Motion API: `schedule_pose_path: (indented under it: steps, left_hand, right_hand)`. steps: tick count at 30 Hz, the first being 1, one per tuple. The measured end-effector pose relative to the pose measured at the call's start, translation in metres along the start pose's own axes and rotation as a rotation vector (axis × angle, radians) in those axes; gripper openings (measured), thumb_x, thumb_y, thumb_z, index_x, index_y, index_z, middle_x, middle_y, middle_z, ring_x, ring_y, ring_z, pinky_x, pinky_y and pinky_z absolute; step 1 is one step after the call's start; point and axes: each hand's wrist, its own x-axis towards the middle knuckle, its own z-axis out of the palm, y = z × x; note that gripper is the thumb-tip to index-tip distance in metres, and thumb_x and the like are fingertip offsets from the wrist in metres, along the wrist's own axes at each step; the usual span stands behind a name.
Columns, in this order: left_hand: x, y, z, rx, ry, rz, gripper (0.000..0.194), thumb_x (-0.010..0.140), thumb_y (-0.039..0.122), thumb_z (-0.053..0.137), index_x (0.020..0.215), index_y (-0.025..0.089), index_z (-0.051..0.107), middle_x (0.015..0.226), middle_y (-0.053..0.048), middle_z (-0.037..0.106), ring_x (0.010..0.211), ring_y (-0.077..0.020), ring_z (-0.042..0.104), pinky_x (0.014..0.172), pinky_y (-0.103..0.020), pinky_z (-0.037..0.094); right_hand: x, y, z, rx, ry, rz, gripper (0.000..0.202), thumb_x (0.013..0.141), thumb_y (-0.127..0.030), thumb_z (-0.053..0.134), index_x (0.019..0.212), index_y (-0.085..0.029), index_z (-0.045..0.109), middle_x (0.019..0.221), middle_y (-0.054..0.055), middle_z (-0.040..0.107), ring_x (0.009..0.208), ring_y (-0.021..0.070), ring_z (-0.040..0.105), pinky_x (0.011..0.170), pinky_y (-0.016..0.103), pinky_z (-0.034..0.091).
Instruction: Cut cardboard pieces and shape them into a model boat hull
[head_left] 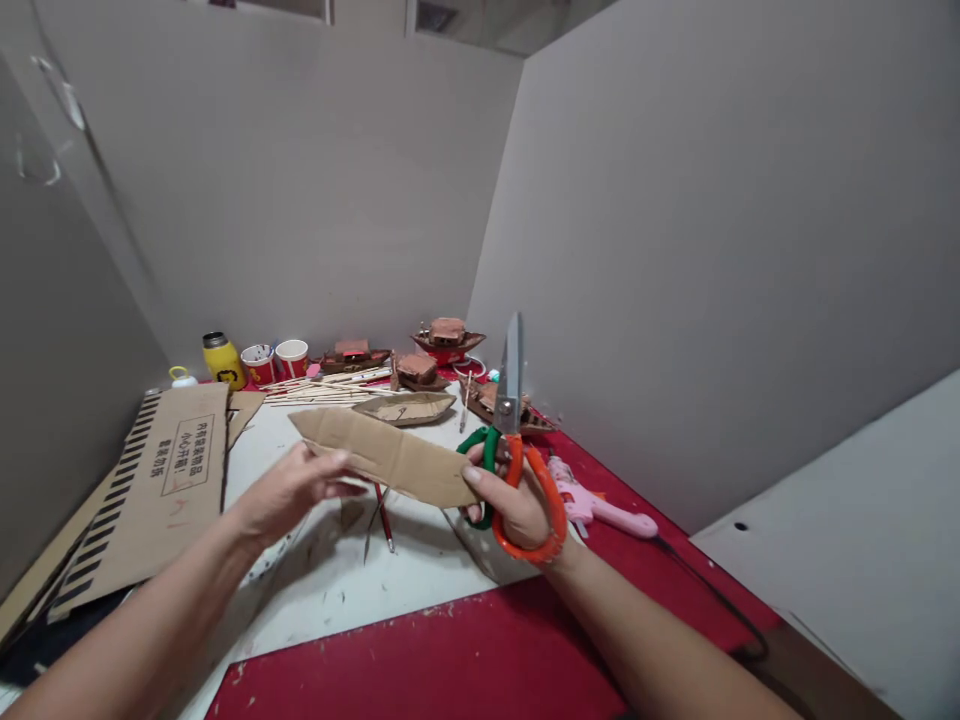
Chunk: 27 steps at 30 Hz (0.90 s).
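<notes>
A long strip of brown cardboard [397, 462], pointed at its left end, is held up above the table between both hands. My left hand [319, 478] grips its lower left edge with the fingers closed. At the other end, my right hand [517, 505] pinches the strip under the thumb. The same hand carries scissors [508, 400] with orange and green handles, blades pointing up and seemingly together. Behind the strip rests a boat-shaped cardboard hull [409, 408]. A dark red pencil [385, 520] lies below the strip, partly covered by it.
Printed cardboard sheets [180, 450] are stacked at the left. A pink glue gun [600, 508] with a cord lies right on the red tabletop [405, 660]. Behind are thin sticks [337, 385], a yellow bottle [223, 360], paper cups [292, 358] and several model boats [448, 340]. Grey partitions enclose the table.
</notes>
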Motion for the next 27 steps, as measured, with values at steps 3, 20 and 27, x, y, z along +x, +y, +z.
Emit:
schedule_pose_path:
  steps: [3,20,27]
  left_hand:
    - [0.006,0.021,-0.022,-0.128,0.244,0.162,0.031,0.08,0.034,0.069,0.108,0.019,0.07,0.115,-0.01,0.07,0.101,-0.0209,0.065,0.078,-0.028,0.054]
    - [-0.02,-0.032,0.064,0.253,-0.008,-0.033,0.034,0.08,0.045,0.069,0.099,0.017,0.07,0.083,-0.006,0.072,0.073,-0.0187,0.066,0.062,-0.027,0.052]
    - [-0.019,-0.011,0.05,0.007,0.268,0.113,0.032,0.077,0.038,0.074,0.098,0.014,0.071,0.09,-0.01,0.075,0.075,-0.0217,0.07,0.061,-0.029,0.057]
  right_hand:
    - [-0.003,-0.005,-0.001,-0.037,-0.02,-0.022,0.035,0.072,-0.046,0.074,0.082,-0.018,0.056,0.06,-0.004,0.056,0.04,0.0098,0.056,0.039,0.021,0.046]
    - [-0.027,0.012,0.023,0.096,0.025,0.02,0.042,0.073,-0.053,0.072,0.088,-0.022,0.049,0.068,-0.003,0.06,0.044,0.0142,0.062,0.045,0.026,0.052]
    - [-0.03,0.017,0.019,-0.055,-0.234,0.077,0.033,0.087,-0.05,0.061,0.089,-0.019,0.051,0.064,-0.004,0.057,0.041,0.0066,0.048,0.039,0.018,0.039]
